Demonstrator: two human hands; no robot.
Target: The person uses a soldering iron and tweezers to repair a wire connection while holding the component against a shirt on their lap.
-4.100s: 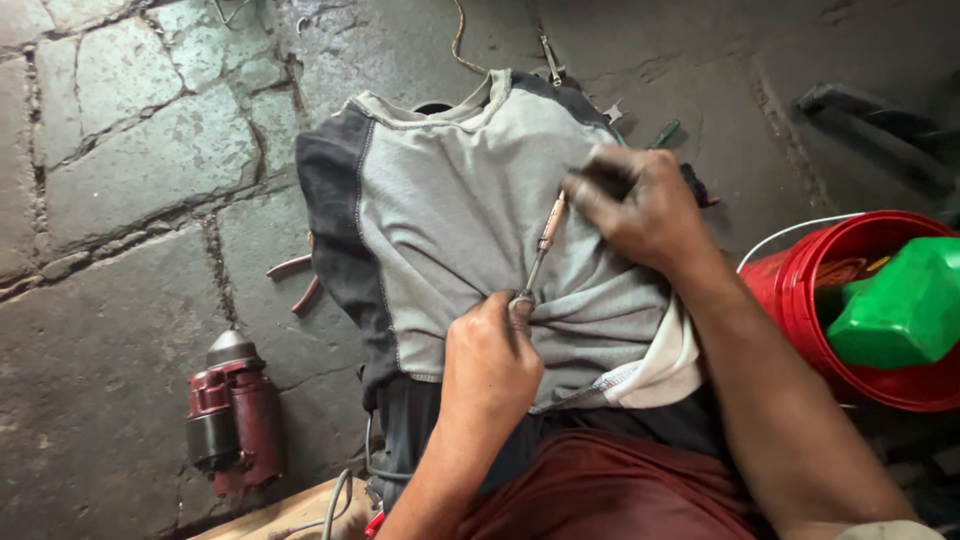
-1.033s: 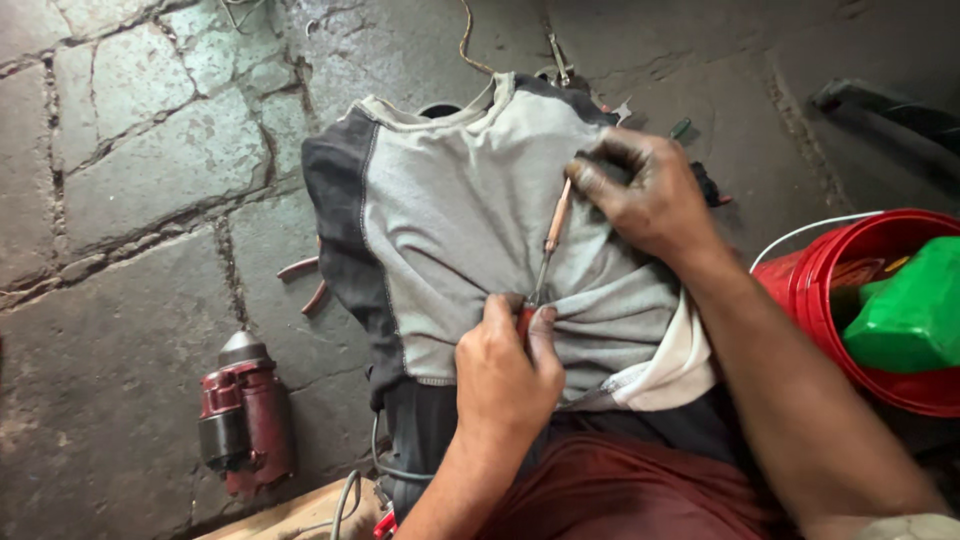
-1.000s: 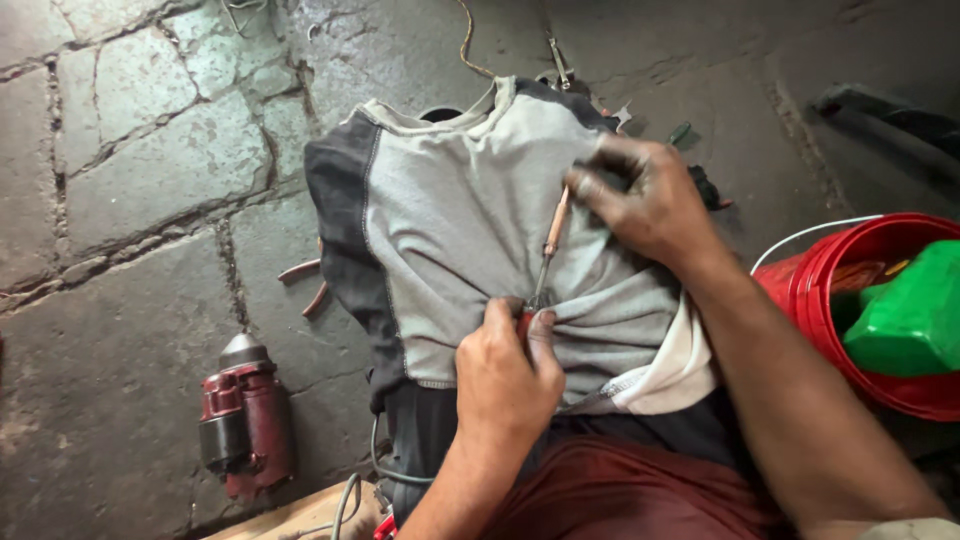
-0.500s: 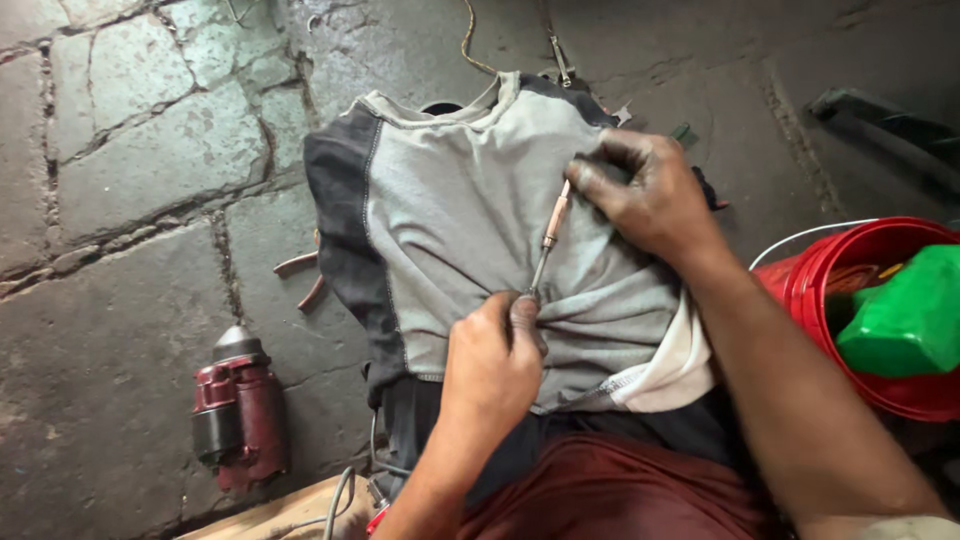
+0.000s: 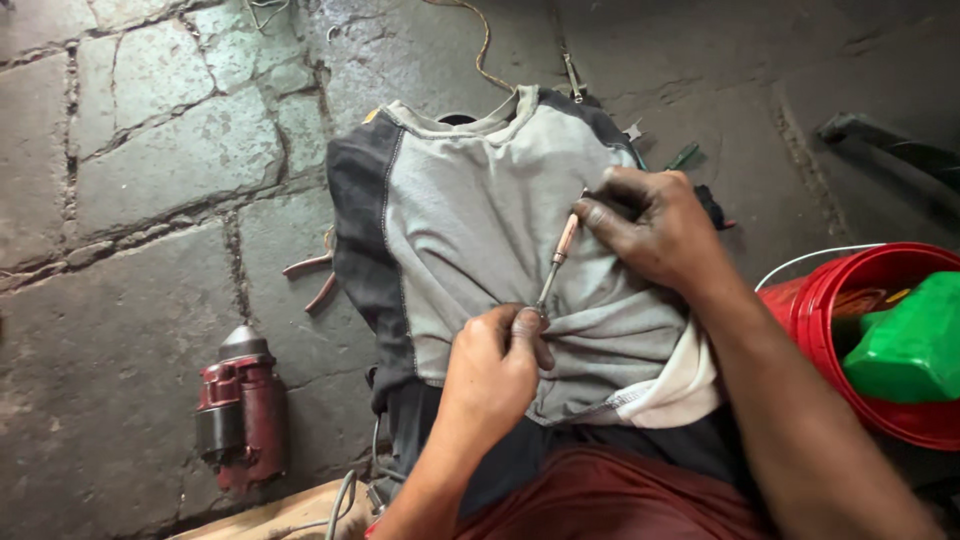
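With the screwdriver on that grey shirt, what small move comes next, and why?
Probably press the screwdriver tip down and turn it: the right hand grips its handle, and the left hand pinches the bunched grey shirt right at the tip, steadying that spot.

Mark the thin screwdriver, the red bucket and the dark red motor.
thin screwdriver (image 5: 560, 252), head view, on its wooden handle.
red plastic bucket (image 5: 815, 300), head view, on its left rim.
dark red motor (image 5: 240, 415), head view, mid body.

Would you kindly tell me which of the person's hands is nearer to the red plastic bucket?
The right hand. It grips a thin tool's handle over the grey shirt, left of the red plastic bucket. The left hand pinches the tool's tip farther left.
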